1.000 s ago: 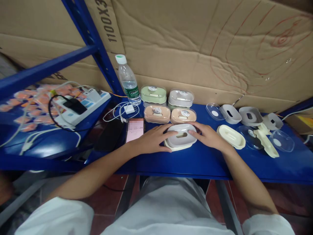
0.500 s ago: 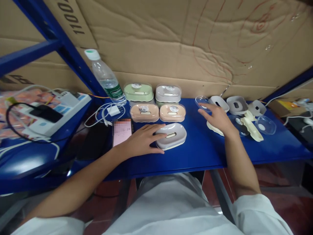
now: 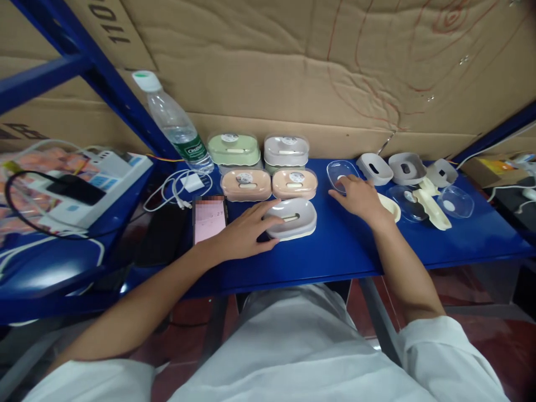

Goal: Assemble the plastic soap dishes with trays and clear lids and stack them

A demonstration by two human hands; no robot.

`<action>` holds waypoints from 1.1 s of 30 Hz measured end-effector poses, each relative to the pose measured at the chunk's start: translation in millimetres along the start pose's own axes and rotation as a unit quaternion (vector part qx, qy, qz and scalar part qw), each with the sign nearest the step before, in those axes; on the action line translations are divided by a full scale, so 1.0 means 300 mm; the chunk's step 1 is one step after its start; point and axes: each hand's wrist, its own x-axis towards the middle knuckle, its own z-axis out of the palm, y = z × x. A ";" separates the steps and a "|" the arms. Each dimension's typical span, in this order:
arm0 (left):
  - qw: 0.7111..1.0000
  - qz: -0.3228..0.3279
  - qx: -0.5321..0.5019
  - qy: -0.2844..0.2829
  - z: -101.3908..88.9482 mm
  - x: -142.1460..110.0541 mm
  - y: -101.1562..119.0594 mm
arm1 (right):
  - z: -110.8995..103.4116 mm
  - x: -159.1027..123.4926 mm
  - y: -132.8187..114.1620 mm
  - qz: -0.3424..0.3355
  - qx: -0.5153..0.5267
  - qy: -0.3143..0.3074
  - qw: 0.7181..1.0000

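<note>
A grey oval soap box (image 3: 299, 226) with a slotted tray stands in front of me. My left hand (image 3: 247, 231) spans its left end, thumb by the front side and fingertips on the back rim and tray. To the right, my right hand (image 3: 355, 195) is open, with spread fingers over a clear plastic lid (image 3: 335, 167); fingertips appear to touch its near part. A cream oval base (image 3: 392, 207) lies partly under the right wrist. Behind the grey box sit two peach soap boxes (image 3: 247, 192) with clear lids, and stacked green (image 3: 234, 148) and grey boxes (image 3: 287, 149).
Loose grey trays (image 3: 406, 167), cream pieces (image 3: 433, 212) and another clear lid (image 3: 460, 201) lie at right. On the left are a phone (image 3: 209, 223), a white cable (image 3: 167, 190), a water bottle (image 3: 176, 123) and a power strip (image 3: 100, 190). Cardboard (image 3: 259, 67) backs the blue table.
My right hand has moved left and closer over the clear lid, uncovering more of the cream base. My left hand stays at the grey soap box. The view has shifted slightly.
</note>
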 end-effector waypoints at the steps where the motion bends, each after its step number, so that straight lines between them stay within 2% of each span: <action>1: 1.000 0.001 0.011 0.003 0.002 0.000 0.002 | -0.017 -0.014 -0.025 -0.020 0.005 0.005 1.000; 3: 1.000 0.003 0.026 0.008 0.005 -0.001 0.004 | -0.051 -0.042 -0.073 -0.100 0.068 -0.003 0.993; 4: 1.000 0.003 0.027 0.008 0.007 -0.001 0.005 | -0.064 -0.054 -0.095 -0.157 0.124 -0.019 0.980; 7: 1.000 0.006 0.018 0.008 0.009 -0.001 0.002 | -0.072 -0.079 -0.149 -0.319 0.266 -0.105 0.904; 9: 1.000 0.004 0.010 0.009 0.008 -0.001 -0.003 | -0.051 -0.086 -0.175 -0.357 0.274 -0.136 0.882; 13: 1.000 0.000 -0.015 -0.001 0.008 -0.002 -0.017 | -0.015 -0.094 -0.203 -0.365 0.236 -0.139 0.890; 19: 1.000 0.012 -0.018 0.006 0.015 -0.003 -0.038 | -0.052 -0.129 -0.251 -0.380 0.089 -0.099 0.915; 27: 0.994 0.071 0.072 0.039 0.001 0.008 -0.014 | -0.037 -0.143 -0.291 -0.405 -0.017 -0.049 0.913; 33: 0.986 0.105 0.124 0.029 -0.010 0.018 0.006 | -0.035 -0.160 -0.317 -0.403 -0.065 -0.016 0.913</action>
